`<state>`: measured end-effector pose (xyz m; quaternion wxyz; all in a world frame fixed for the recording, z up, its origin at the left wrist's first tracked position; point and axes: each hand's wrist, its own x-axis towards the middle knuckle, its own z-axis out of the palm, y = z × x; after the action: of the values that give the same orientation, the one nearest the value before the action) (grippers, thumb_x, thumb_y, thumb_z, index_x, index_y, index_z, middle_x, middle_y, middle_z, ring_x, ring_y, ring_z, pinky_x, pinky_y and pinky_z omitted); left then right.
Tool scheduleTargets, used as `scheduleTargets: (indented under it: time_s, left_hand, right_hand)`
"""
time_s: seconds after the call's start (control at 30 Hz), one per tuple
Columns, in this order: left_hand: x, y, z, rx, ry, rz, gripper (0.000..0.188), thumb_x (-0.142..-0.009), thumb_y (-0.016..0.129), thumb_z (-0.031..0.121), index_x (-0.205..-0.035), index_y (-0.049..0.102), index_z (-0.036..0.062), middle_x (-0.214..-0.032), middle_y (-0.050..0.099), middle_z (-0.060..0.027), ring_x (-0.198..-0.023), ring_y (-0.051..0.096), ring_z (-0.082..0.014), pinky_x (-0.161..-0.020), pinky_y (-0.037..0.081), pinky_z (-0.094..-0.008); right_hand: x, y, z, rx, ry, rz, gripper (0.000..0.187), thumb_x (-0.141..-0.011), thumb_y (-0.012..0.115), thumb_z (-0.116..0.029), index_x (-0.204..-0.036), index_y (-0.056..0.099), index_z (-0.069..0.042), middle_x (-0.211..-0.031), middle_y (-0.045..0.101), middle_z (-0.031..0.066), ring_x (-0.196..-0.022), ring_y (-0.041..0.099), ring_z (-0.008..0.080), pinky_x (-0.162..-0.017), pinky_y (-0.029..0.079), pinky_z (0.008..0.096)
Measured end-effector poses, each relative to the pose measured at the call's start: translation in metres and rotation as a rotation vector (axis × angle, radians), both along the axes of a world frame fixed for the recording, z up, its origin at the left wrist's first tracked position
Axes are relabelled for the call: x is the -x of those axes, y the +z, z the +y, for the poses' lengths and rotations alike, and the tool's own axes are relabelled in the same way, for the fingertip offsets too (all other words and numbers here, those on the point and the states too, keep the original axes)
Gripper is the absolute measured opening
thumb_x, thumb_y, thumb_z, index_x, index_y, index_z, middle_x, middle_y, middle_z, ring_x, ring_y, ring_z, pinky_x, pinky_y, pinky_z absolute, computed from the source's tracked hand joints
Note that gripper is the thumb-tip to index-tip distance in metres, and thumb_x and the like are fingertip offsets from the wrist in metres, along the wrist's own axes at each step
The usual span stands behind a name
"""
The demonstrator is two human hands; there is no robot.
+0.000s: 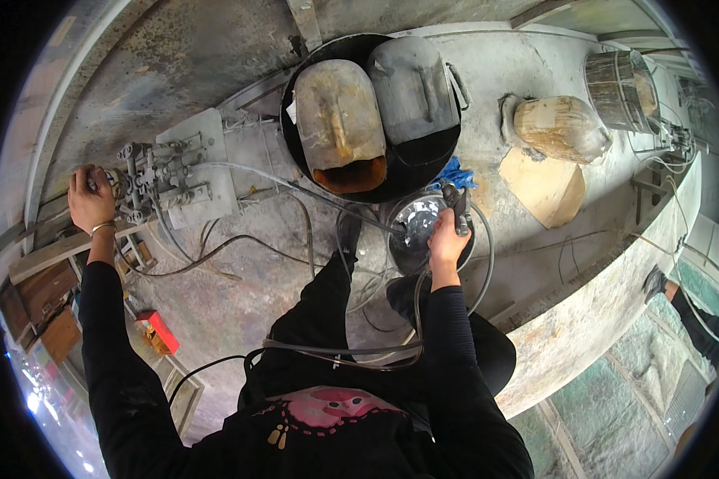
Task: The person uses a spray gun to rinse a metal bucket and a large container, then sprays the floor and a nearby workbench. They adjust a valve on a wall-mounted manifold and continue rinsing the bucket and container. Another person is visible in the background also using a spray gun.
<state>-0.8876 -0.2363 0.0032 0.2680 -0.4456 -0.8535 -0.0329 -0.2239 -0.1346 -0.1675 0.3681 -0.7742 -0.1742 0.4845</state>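
At the far left, my left hand [92, 203] curls its fingers around a round knob [115, 182] on the end of a grey, paint-spattered pump unit [172, 177]. My right hand [447, 242] grips a dark spray gun [457, 206] above the right rim of a metal bucket [399, 255]. Whitish liquid shows in the bucket, and a grey hose [319, 194] runs into it from the pump. Other hoses trail down from the gun past my right forearm and across my lap. Just behind the gun lies a crumpled blue cloth [455, 173].
Behind the bucket a black tub [449, 156] holds two stained jerrycans, one yellowish [339, 112], one grey [414, 88]. Farther right are a plastic-wrapped container [563, 126], cardboard [545, 190] and another drum [619, 89]. A red box [159, 331] lies lower left. Another person's leg [699, 319] shows at right.
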Motion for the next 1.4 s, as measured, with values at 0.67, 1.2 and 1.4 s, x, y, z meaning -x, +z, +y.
scheduleTargets:
  time_s: [0.67, 1.2, 1.4]
  left_hand:
    - [-0.013, 0.006, 0.005, -0.048, -0.058, 0.011, 0.017, -0.091, 0.071, 0.031, -0.103, 0.074, 0.0188, -0.104, 0.072, -0.0066, -0.099, 0.068, -0.0369, -0.083, 0.055, -0.0473]
    - [-0.018, 0.008, 0.007, -0.057, -0.049, 0.006, 0.015, -0.092, 0.070, 0.031, -0.101, 0.073, 0.0197, -0.102, 0.071, -0.0052, -0.098, 0.068, -0.0359, -0.081, 0.055, -0.0471]
    - [-0.015, 0.006, 0.006, -0.061, -0.062, 0.008, 0.015, -0.092, 0.070, 0.031, -0.101, 0.073, 0.0195, -0.102, 0.071, -0.0053, -0.098, 0.068, -0.0355, -0.081, 0.055, -0.0468]
  right_hand:
    - [0.009, 0.010, 0.001, 0.052, 0.028, 0.025, 0.022, -0.096, 0.067, -0.029, -0.085, 0.061, -0.010, -0.065, 0.049, -0.0027, -0.047, 0.039, 0.0082, -0.043, 0.029, 0.0277]
    - [0.014, 0.020, -0.002, 0.054, 0.033, 0.031, 0.022, -0.098, 0.065, -0.029, -0.089, 0.063, -0.009, -0.067, 0.050, -0.0029, -0.048, 0.039, 0.0075, -0.044, 0.029, 0.0272]
    - [0.012, 0.019, -0.005, 0.064, 0.031, 0.036, 0.022, -0.097, 0.065, -0.029, -0.088, 0.063, -0.009, -0.067, 0.049, -0.0032, -0.048, 0.039, 0.0075, -0.044, 0.028, 0.0272]
